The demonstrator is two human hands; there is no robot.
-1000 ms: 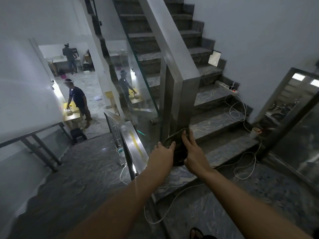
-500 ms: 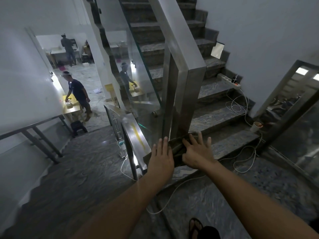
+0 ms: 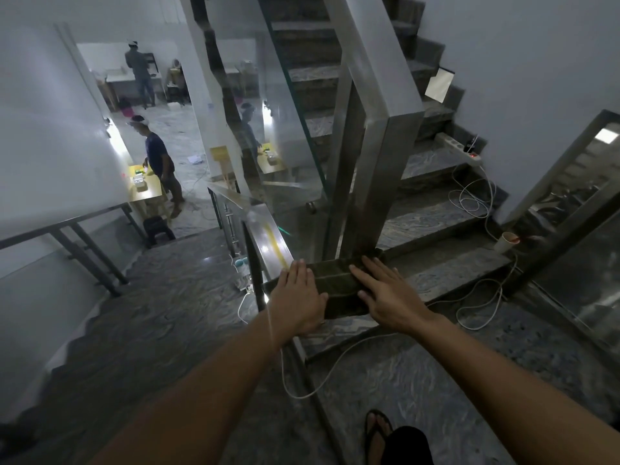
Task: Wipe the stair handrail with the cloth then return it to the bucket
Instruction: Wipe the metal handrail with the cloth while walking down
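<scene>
A dark green folded cloth (image 3: 339,285) lies flat on the top end of the lower steel handrail (image 3: 268,236), beside the foot of the tall steel post (image 3: 375,182). My left hand (image 3: 297,295) presses flat on the cloth's left edge, fingers together and extended. My right hand (image 3: 385,292) lies flat on its right side, fingers spread. Neither hand grips the cloth. A second steel handrail (image 3: 365,52) rises with the upper flight. No bucket is in view.
Stone steps (image 3: 432,226) climb to the right, with a white cable (image 3: 469,196), a power strip (image 3: 459,151) and a paper cup (image 3: 505,241) on them. A glass panel (image 3: 288,135) flanks the stairs. Two persons (image 3: 161,162) stand in the room below. My sandalled foot (image 3: 379,431) is on the landing.
The cloth went from held upright against the post between both hands to laid flat on the lower handrail's end. Both hands opened and now press on it.
</scene>
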